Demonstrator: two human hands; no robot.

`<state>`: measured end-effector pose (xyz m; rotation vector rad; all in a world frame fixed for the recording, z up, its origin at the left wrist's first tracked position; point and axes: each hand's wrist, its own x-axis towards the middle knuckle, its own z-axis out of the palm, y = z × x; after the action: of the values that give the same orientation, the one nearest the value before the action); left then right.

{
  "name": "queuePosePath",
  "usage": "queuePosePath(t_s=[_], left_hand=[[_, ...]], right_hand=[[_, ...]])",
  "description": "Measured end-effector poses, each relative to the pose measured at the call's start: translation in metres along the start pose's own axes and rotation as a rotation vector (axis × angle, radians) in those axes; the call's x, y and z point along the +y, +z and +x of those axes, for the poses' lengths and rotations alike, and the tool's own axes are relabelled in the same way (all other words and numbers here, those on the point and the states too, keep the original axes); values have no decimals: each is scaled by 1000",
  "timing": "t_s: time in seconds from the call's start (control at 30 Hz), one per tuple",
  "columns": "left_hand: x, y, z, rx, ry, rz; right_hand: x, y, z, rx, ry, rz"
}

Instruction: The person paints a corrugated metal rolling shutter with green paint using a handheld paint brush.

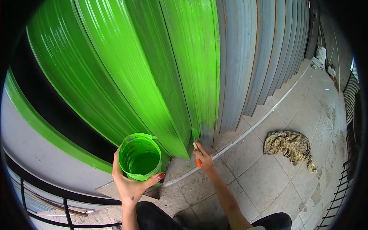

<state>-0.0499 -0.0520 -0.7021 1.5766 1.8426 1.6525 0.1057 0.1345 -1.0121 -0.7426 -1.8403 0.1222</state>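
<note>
My left hand [132, 184] is wrapped round a round tub [140, 157] smeared with green paint, with a pool of green paint inside. A paintbrush [195, 137] with green bristles and an orange handle end is in my right hand [202, 155]. Its bristles touch the lower end of a corrugated metal panel [199, 69], near the floor. Bright green covers most of that panel, while a grey patch shows at its bottom edge. To the right, the corrugated panels [237, 65] are bare grey with rusty edges.
A crumpled patterned cloth [287, 147] lies on the tiled floor [245, 180] at the right. Dark metal railings [65, 209] stand at the lower left, with more bars [337, 199] at the lower right. White debris [320, 57] sits at the far right.
</note>
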Motion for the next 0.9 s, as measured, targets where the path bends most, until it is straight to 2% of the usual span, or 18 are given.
queuePosePath(t_s=[0.1, 0.3, 0.4, 0.6, 0.8, 0.9], left_hand=[[2, 1, 0, 5, 0, 2], [2, 9, 1, -16, -26, -11], [4, 15, 1, -12, 7, -15], [9, 17, 0, -32, -39, -5], [11, 17, -2, -30, -61, -18], [8, 15, -2, -29, -63, 1]], right_hand=[[14, 17, -49, -173, 156, -51], [0, 12, -60, -145, 38, -65], [7, 17, -60, -164, 89, -90], [13, 15, -49, -199, 40, -173], [1, 4, -24, -66, -154, -223], [2, 7, -44, -209, -9, -166]])
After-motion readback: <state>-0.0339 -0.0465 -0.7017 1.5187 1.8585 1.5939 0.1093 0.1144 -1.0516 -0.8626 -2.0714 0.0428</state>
